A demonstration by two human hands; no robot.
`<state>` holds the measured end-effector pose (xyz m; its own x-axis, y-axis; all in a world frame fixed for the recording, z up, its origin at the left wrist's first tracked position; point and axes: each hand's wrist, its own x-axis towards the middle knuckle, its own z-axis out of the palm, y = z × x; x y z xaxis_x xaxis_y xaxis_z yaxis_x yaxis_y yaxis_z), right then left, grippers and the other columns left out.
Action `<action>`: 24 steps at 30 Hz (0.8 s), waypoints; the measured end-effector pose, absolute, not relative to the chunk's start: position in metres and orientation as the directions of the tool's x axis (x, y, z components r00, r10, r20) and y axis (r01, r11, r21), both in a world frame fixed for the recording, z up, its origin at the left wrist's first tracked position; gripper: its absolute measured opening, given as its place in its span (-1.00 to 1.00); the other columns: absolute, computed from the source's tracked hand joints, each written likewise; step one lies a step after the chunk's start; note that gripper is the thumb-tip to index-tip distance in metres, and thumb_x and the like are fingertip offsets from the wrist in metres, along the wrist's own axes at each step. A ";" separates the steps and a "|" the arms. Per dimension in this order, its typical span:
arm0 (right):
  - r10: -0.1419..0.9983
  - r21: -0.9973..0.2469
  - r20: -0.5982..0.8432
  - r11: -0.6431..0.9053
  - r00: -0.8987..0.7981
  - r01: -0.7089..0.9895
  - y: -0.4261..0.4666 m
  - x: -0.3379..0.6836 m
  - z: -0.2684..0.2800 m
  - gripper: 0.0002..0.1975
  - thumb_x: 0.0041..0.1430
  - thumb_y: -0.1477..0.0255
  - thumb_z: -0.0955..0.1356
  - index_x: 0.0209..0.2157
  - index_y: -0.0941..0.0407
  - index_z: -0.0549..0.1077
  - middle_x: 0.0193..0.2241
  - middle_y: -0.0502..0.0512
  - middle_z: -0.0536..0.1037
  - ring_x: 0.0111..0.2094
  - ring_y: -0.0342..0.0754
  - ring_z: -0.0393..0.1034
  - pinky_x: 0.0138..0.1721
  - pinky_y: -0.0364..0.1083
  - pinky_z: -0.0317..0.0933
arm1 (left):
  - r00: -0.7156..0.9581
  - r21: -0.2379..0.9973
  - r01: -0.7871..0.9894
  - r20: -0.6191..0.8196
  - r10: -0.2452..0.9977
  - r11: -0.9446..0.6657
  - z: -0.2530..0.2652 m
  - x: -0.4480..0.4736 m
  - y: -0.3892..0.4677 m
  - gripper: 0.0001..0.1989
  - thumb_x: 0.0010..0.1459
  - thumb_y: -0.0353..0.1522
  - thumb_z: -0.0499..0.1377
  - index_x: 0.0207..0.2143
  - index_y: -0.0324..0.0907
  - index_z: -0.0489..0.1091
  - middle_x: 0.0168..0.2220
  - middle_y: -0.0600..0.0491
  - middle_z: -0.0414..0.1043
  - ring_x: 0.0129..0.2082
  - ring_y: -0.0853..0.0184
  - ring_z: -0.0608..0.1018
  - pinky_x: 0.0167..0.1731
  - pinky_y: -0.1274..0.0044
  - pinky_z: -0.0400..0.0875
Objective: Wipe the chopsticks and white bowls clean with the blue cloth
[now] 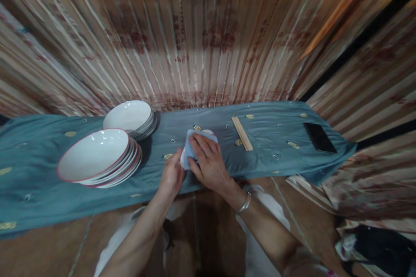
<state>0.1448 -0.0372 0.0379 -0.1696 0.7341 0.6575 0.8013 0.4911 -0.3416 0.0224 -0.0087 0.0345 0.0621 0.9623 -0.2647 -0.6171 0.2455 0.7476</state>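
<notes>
Near the front edge of the cloth-covered table, my left hand (172, 172) grips the near-left rim of a white dish (182, 163). Most of that dish is hidden, so its full shape does not show. A light blue cloth (189, 150) lies over it. My right hand (208, 158) presses the cloth down onto the dish, fingers together and the thumb toward my left hand. To the left stand a stack of white bowls with red rims (94, 156) and, behind it, a stack of white bowls with darker rims (128, 117).
A bundle of wooden chopsticks (242, 133) lies right of my hands. A black phone (320, 137) rests near the right end of the table (273, 138). Pleated curtains (208, 43) hang behind. A dark bag-like item (383, 249) is at lower right.
</notes>
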 end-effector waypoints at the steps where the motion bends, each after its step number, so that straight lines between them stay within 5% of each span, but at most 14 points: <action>1: 0.745 -0.314 0.643 0.469 -0.179 0.825 -0.035 0.144 0.037 -0.53 0.28 0.37 0.25 0.19 0.18 0.27 0.21 0.28 0.32 0.25 0.12 0.12 0.23 0.17 0.01 | 0.066 0.747 -0.615 -0.271 0.960 0.253 0.034 0.023 -0.008 -0.82 -0.14 -0.30 0.37 -0.57 -0.26 0.53 -0.62 0.08 0.49 -0.60 0.41 0.47 -0.45 0.57 0.37; 5: 0.786 -0.306 0.591 0.425 -0.180 0.852 -0.029 0.144 0.036 -0.53 0.30 0.36 0.22 0.22 0.11 0.26 0.26 0.18 0.28 0.32 0.14 0.00 0.29 0.25 -0.18 | 0.068 0.744 -0.612 -0.287 0.956 0.267 0.031 0.023 -0.006 -0.82 -0.14 -0.31 0.38 -0.56 -0.26 0.53 -0.59 0.05 0.52 -0.54 0.36 0.52 -0.39 0.54 0.42; 9: 0.813 -0.449 0.573 0.420 -0.107 0.788 -0.022 0.156 0.034 -0.53 0.33 0.35 0.16 0.24 0.11 0.23 0.26 0.18 0.26 0.33 0.08 -0.02 0.31 0.19 -0.12 | 0.068 0.754 -0.607 -0.267 0.961 0.252 0.030 0.023 -0.003 -0.79 -0.13 -0.29 0.38 -0.51 -0.28 0.55 -0.53 -0.01 0.57 -0.42 0.25 0.60 -0.29 0.48 0.46; 16: 0.862 -0.747 0.504 0.399 0.062 0.532 -0.008 0.177 0.020 -0.52 0.35 0.30 0.12 0.24 0.07 0.24 0.24 0.15 0.28 0.29 -0.02 0.08 0.33 0.08 -0.06 | 0.056 0.774 -0.583 -0.264 0.963 0.246 0.026 0.021 -0.001 -0.70 -0.18 -0.24 0.42 -0.46 -0.31 0.58 -0.46 -0.07 0.61 -0.30 0.15 0.63 -0.18 0.41 0.48; 24: 0.910 -0.944 0.308 0.255 0.278 0.210 0.005 0.179 -0.004 -0.53 0.26 0.24 0.17 0.12 0.11 0.38 0.15 0.16 0.40 0.20 -0.01 0.24 0.28 0.02 0.02 | 0.015 0.756 -0.603 -0.309 0.951 0.255 0.021 0.016 0.002 -0.74 -0.17 -0.27 0.41 -0.48 -0.30 0.56 -0.47 -0.06 0.61 -0.29 0.15 0.64 -0.12 0.40 0.49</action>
<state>0.1793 0.0052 -0.0041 0.2776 0.9101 0.3077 0.2097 0.2552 -0.9439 0.0164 0.0021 0.0208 0.0150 0.9510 -0.3088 -0.6035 0.2549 0.7556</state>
